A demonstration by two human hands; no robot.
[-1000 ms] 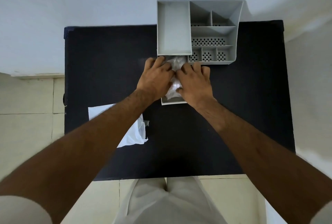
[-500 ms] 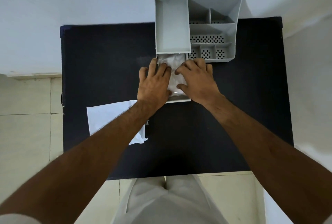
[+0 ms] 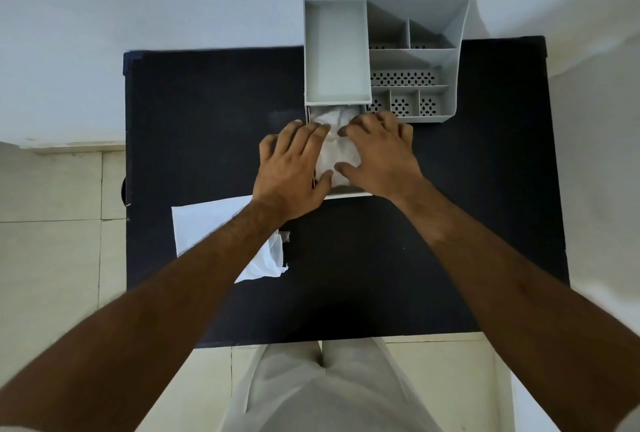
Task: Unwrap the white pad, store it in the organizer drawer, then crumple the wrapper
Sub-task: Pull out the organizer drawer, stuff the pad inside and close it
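Note:
A grey organizer (image 3: 381, 57) stands at the far edge of the black table (image 3: 207, 120). Its drawer (image 3: 349, 193) is pulled out toward me. The white pad (image 3: 337, 154) lies inside the drawer, rumpled. My left hand (image 3: 292, 172) rests flat on the pad's left side, fingers spread. My right hand (image 3: 381, 154) presses on its right side, also with fingers spread. The hands cover most of the pad and the drawer's side walls. The white wrapper (image 3: 207, 227) lies flat on the table at the left, partly under my left forearm, with a torn crinkled end (image 3: 270, 260).
The organizer's top has one large empty tray (image 3: 337, 50) and several small perforated compartments (image 3: 403, 78). A pale wall rises behind the table. Tiled floor shows at the left and near my legs.
Both hands have slid slightly toward me and apart over the pad, flattening out on it. The wrapper has not moved.

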